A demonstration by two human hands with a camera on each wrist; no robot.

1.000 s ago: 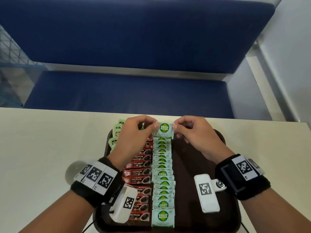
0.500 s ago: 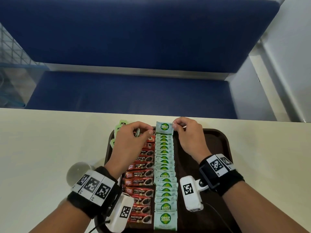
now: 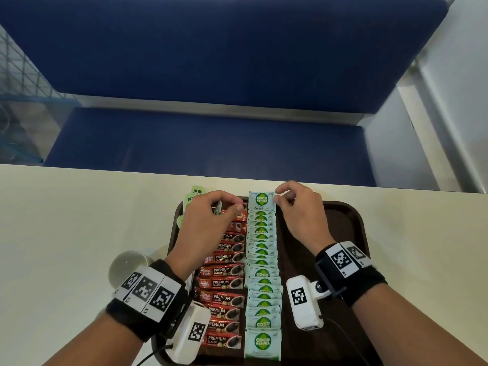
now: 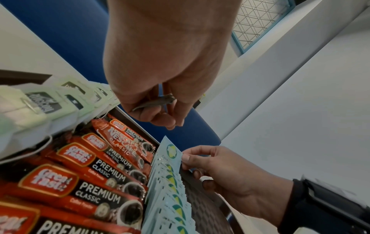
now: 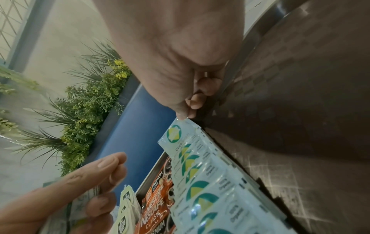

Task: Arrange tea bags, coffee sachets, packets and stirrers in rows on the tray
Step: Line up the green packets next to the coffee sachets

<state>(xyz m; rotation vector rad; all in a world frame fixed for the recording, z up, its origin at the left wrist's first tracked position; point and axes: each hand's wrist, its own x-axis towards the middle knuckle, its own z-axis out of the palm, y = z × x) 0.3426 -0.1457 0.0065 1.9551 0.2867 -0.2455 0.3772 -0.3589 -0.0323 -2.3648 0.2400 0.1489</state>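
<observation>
A dark brown tray (image 3: 343, 225) holds a row of red coffee sachets (image 3: 224, 283) and a row of white-green sugar packets (image 3: 262, 273). Green tea bags (image 3: 194, 195) line its left rim. My right hand (image 3: 277, 197) pinches the right corner of the farthest sugar packet (image 3: 261, 200), which lies at the row's far end. In the right wrist view, the same hand (image 5: 185, 116) holds that packet (image 5: 176, 134). My left hand (image 3: 228, 207) hovers over the far sachets, curled round a few spare packets (image 4: 158, 101), apart from the laid one.
A white paper cup (image 3: 129, 262) stands on the cream table (image 3: 66, 247) left of the tray. The table's far edge runs just beyond the tray, with a blue bench (image 3: 211, 143) behind it. Plants (image 5: 90, 102) show in the right wrist view.
Both hands carried the sugar packet away from me to the far end of its row. My left hand has let go of it; the right still pinches its corner.
</observation>
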